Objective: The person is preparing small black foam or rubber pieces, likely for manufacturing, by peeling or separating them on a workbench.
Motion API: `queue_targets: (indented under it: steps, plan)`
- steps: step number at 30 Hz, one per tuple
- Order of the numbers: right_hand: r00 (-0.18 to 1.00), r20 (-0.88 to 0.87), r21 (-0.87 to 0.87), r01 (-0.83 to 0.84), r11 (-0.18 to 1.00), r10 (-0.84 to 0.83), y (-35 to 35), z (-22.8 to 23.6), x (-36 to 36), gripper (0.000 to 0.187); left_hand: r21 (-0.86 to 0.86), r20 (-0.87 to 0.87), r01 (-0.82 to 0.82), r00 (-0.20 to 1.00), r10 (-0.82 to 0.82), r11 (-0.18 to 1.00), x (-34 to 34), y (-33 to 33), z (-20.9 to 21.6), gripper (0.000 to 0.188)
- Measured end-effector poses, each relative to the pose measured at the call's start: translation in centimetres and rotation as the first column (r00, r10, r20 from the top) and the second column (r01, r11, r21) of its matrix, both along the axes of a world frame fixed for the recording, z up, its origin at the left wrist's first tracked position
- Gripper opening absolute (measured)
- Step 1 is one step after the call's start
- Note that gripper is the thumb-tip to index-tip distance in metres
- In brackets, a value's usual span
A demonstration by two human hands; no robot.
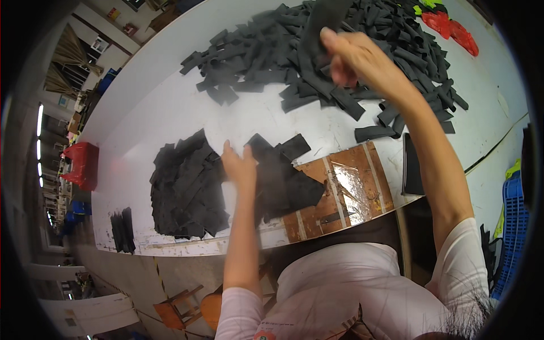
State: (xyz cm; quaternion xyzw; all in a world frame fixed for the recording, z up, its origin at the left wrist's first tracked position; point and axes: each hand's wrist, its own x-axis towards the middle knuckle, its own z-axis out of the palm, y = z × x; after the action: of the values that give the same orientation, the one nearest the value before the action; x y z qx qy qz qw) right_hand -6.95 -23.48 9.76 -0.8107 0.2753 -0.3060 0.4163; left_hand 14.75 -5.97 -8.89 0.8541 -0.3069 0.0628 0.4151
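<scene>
My right hand is raised over a big loose heap of dark grey fabric strips at the far side of the table. Pinched in its fingers is one dark grey fabric strip, slightly blurred. My left hand lies low over the table, thumb and forefinger apart, with nothing seen in it. It sits between a layered pile of flat dark pieces on its left and a looser spread of dark pieces on its right.
A brown wooden board with tape strips lies at the near edge, partly under the dark pieces. A small dark stack is at the near left corner. Red bags hang at the left. A blue basket stands at the right.
</scene>
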Motion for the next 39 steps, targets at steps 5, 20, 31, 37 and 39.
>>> queue_targets:
  steps: [5, 20, 31, 37, 39]
  plan:
    - [0.950, 0.226, 0.078, 0.202, 0.976, -0.215, 2.7, -2.3, -2.1, 0.035, 0.385, -0.117, 0.035, 0.993, 0.011, 0.922, 3.1, -2.0, -2.0, 0.024]
    - [0.984, 0.142, 0.616, -0.170, 0.769, 0.104, 18.2, -9.3, -2.7, 0.019, -0.309, -0.721, 0.534, 0.408, -0.561, 0.787, -9.0, 6.8, 11.3, 0.013]
    - [0.765, 0.397, 0.916, -0.300, 0.265, -0.506, 19.6, -11.3, -5.8, 0.013, -0.795, -0.567, 0.167, 0.139, -0.812, 0.583, -16.9, 11.6, 6.1, 0.036]
    - [0.758, 0.407, 0.913, -0.350, 0.208, -0.510, 19.6, -11.5, -6.6, 0.014, -0.721, -0.645, 0.185, 0.174, -0.744, 0.668, -18.7, 11.4, 6.5, 0.021]
    - [0.777, 0.366, 0.931, -0.315, 0.187, -0.512, 19.7, -11.7, -6.6, 0.014, -0.705, -0.669, 0.148, 0.187, -0.720, 0.694, -19.0, 11.3, 6.6, 0.019]
